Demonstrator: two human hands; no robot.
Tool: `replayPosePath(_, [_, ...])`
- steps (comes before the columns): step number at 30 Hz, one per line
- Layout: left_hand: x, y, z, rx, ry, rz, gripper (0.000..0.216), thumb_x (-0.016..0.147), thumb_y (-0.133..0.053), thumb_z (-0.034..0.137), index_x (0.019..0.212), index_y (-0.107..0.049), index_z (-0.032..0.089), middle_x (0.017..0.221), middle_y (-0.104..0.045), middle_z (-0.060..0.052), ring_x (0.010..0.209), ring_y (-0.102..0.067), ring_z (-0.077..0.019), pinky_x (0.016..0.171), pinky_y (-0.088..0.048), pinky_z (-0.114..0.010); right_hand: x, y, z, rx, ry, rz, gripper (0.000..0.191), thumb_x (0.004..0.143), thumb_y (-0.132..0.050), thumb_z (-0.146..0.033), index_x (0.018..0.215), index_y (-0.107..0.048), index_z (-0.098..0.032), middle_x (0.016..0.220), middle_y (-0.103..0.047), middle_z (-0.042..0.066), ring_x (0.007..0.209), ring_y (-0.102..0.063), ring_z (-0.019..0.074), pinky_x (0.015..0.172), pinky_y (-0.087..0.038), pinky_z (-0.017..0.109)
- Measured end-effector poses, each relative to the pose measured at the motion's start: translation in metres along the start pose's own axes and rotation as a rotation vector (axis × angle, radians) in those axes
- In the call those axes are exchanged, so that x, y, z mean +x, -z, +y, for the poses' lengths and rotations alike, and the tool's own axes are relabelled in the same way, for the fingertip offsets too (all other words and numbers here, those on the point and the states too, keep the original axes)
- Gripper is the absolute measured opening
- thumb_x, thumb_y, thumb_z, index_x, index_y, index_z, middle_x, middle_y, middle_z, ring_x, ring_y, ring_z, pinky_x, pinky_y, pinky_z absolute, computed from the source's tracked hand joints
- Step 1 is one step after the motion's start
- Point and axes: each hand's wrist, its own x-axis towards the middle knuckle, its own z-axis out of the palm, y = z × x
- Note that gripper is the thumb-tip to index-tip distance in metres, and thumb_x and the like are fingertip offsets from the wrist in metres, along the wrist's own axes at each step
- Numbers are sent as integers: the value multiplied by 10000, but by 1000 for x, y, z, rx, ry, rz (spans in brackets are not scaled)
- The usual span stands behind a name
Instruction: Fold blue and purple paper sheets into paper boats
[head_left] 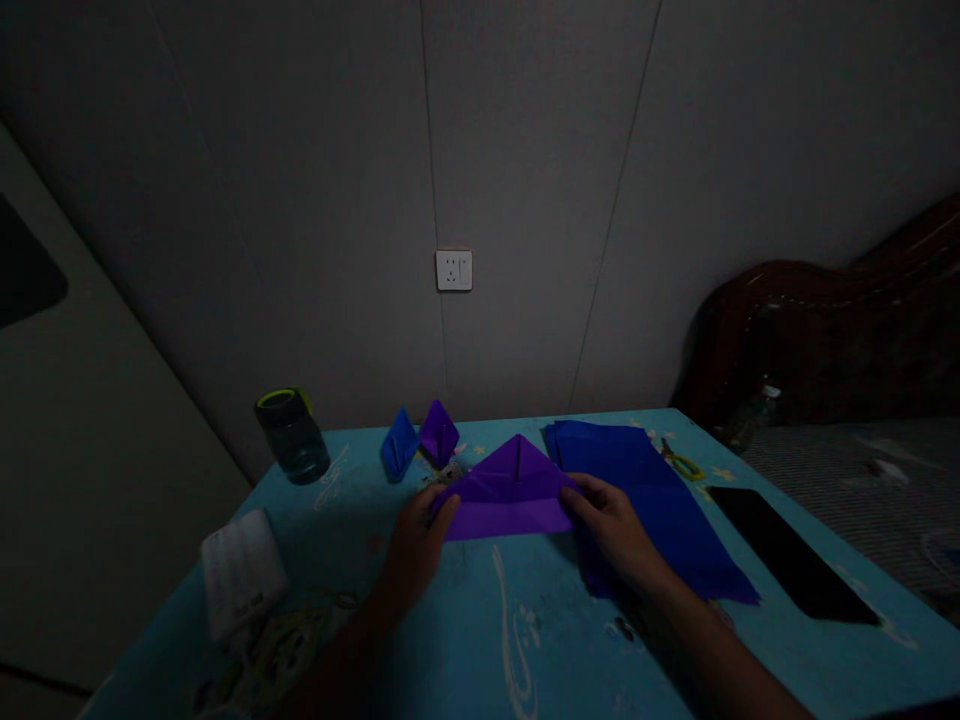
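Observation:
A purple sheet of folded paper point(510, 512) is held up over the table between both hands. Its top is folded to a point with a slit down the middle, and a flat strip runs along the bottom. My left hand point(418, 545) pinches its left corner, thumb in front. At the right corner, my right hand point(611, 525) grips it the same way. Behind it stand a blue paper boat point(400, 446) and a purple paper boat point(439, 435). Partly under my right hand and forearm lies a stack of blue paper sheets point(660, 500).
A dark water bottle point(292, 440) and a white packet point(241, 572) stand at the left of the blue-covered table point(457, 640). Yellow-handled scissors point(682, 463) and a flat black object point(791, 550) lie on the right. A wall socket point(454, 271) is behind.

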Motion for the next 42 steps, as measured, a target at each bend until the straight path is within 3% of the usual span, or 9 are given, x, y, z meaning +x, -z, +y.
replayPosePath(4, [1, 3, -6, 95, -271, 66, 172, 880, -537, 277, 918, -692, 212, 1003, -664, -49, 981, -645, -213, 915, -503, -359, 3, 4, 4, -55, 107, 66, 257, 706, -768, -464, 819, -754, -234, 1063, -742, 72, 1020, -660, 266, 884, -500, 359])
replayPosePath(9, [-1, 5, -17, 401, -572, 133, 316, 891, -490, 137, 1078, -707, 269, 1203, -563, -71, 1068, -602, -210, 922, -520, -384, 6, 10, 11, -85, 142, 130, 218, 697, -778, -434, 734, -736, -223, 1371, -583, 96, 1253, -536, 320, 983, -445, 418])
replayPosePath(11, [-2, 7, -18, 525, -642, 173, 324, 894, -497, 136, 1101, -709, 265, 1146, -570, -85, 1023, -607, -215, 860, -541, -365, 6, 10, 12, -94, 134, 156, 196, 703, -771, -422, 746, -744, -232, 1412, -546, 89, 1265, -524, 324, 976, -451, 428])
replayPosePath(13, [-2, 9, -19, 629, -674, 156, 328, 905, -491, 148, 1136, -703, 246, 957, -597, -75, 833, -633, -182, 713, -554, -291, 6, 9, 13, -86, 116, 167, 170, 708, -764, -403, 762, -753, -243, 1411, -547, 80, 1249, -538, 323, 955, -468, 426])
replayPosePath(17, [-2, 12, -22, 749, -650, 15, 356, 930, -478, 177, 1238, -649, 229, 720, -623, -16, 555, -609, -124, 511, -489, -193, 7, 8, 13, -52, 76, 177, 167, 692, -766, -385, 769, -762, -237, 1138, -713, 88, 1050, -655, 300, 865, -515, 387])
replayPosePath(22, [-3, 9, -25, 687, -596, -66, 376, 956, -424, 210, 1282, -612, 210, 791, -734, -41, 667, -698, -154, 625, -554, -215, 7, 7, 12, -2, 51, 182, 237, 644, -801, -397, 785, -749, -213, 790, -747, 38, 739, -690, 224, 708, -541, 320])
replayPosePath(29, [-5, 5, -17, 493, -585, -52, 418, 967, -407, 246, 1365, -527, 198, 964, -749, -79, 832, -726, -178, 715, -576, -246, 5, 5, 6, 74, 31, 133, 320, 611, -848, -404, 847, -748, -212, 790, -752, 35, 723, -691, 198, 712, -544, 299])
replayPosePath(36, [-6, 9, -11, 383, -496, 48, 351, 944, -443, 245, 1238, -633, 212, 1120, -720, -97, 986, -699, -205, 848, -568, -322, 0, 2, 1, 105, 21, 12, 347, 621, -850, -401, 910, -754, -235, 878, -764, 40, 792, -709, 207, 776, -558, 319])
replayPosePath(42, [-5, 8, -13, 212, -332, 114, 323, 897, -474, 241, 1147, -676, 216, 1046, -732, -76, 874, -710, -202, 778, -579, -339, -4, 4, 5, 22, 60, 18, 352, 664, -807, -401, 976, -767, -243, 982, -768, 56, 888, -702, 235, 805, -554, 334])
